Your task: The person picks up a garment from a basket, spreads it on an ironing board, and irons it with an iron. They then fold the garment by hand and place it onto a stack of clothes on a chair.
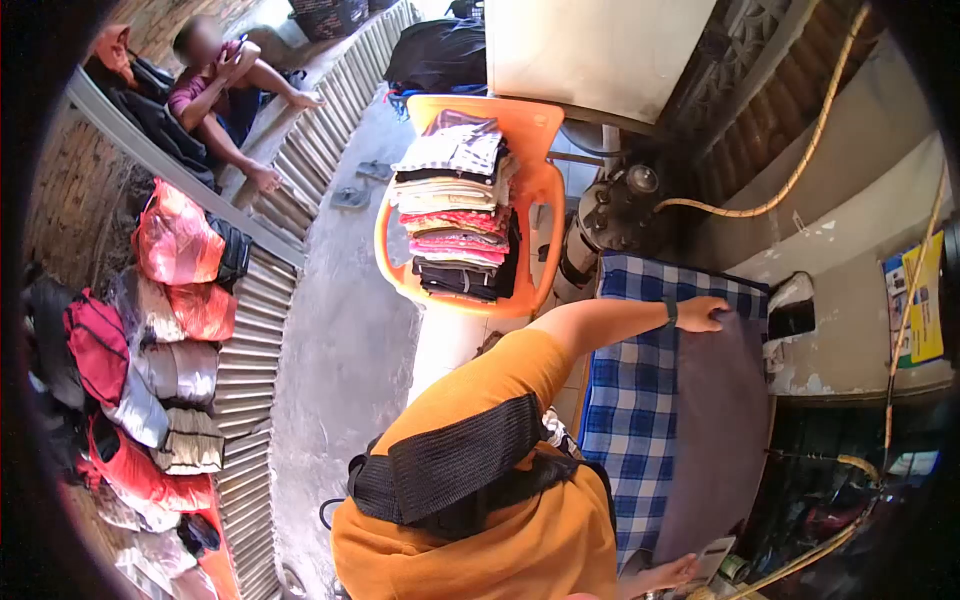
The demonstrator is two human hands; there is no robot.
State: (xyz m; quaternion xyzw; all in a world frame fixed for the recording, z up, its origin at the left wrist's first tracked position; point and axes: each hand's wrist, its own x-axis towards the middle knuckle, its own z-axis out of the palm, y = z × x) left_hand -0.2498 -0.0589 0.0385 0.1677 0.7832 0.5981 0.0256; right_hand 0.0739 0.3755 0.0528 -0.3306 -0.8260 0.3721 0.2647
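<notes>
My left hand (703,313), a dark band at its wrist, is closed on the upper edge of a grey-purple cloth (722,420). The cloth lies lengthwise over a blue-and-white checked cover (628,400) on a raised surface. My right hand (672,573) is at the cloth's lower end, partly cut off by the frame. Its fingers look curled together; what they grip, if anything, is hidden. Just beyond its fingertips stands a pale, flat-sided object (712,557), with a green can (735,569) beside it.
An orange plastic chair (545,215) bears a tall stack of folded clothes (460,215). Behind the surface is a metal tank (605,225) with a braided hose (765,212). Stuffed bags (178,240) line the left wall. Another person (215,95) sits on a ledge at upper left.
</notes>
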